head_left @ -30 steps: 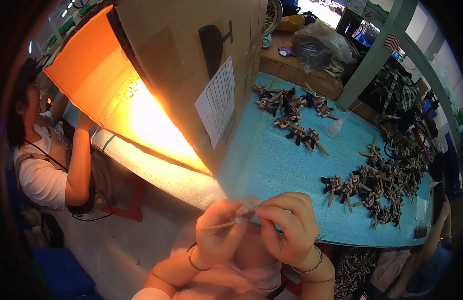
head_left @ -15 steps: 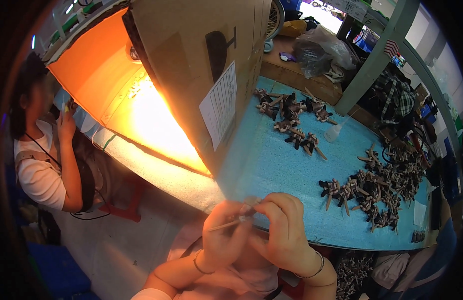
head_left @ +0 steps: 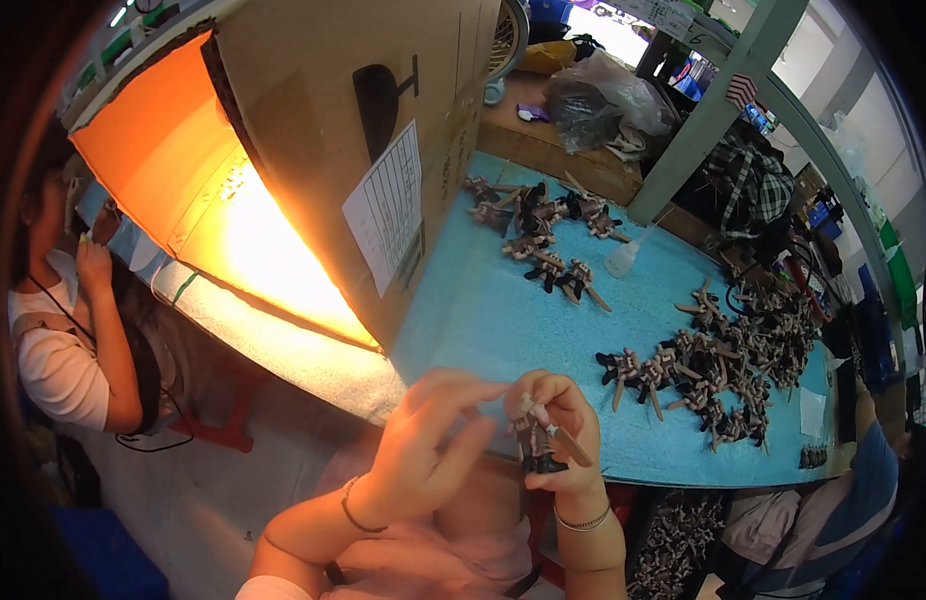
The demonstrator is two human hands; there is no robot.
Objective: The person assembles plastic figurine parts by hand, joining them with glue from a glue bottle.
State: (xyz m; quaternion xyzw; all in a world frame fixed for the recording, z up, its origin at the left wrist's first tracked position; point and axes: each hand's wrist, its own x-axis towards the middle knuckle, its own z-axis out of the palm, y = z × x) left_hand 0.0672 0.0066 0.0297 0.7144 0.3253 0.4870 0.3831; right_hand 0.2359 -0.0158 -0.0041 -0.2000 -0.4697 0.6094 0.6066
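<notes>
My right hand (head_left: 575, 410) grips a small painted figurine (head_left: 535, 440) upright in front of me, fingers and thumb around its side. The figurine has a pale top and dark boots, and a flat wooden stick (head_left: 571, 446) juts out beside it. To the left of it is my left hand (head_left: 428, 445), slightly blurred, with fingers and thumb apart and nothing visible in it. Its fingertips point toward the figurine's top.
On the blue tabletop (head_left: 463, 300) lie a large pile of similar figurines (head_left: 748, 350), a smaller group (head_left: 538, 225) and a white squeeze bottle (head_left: 621, 260). A cardboard box (head_left: 313, 110) stands beside a glowing lamp area (head_left: 253, 250). A person (head_left: 73, 330) sits at left.
The figurine, before largely hidden between both hands, now stands upright in my right hand. My left hand has come off it and spread its fingers. The whole view has shifted somewhat.
</notes>
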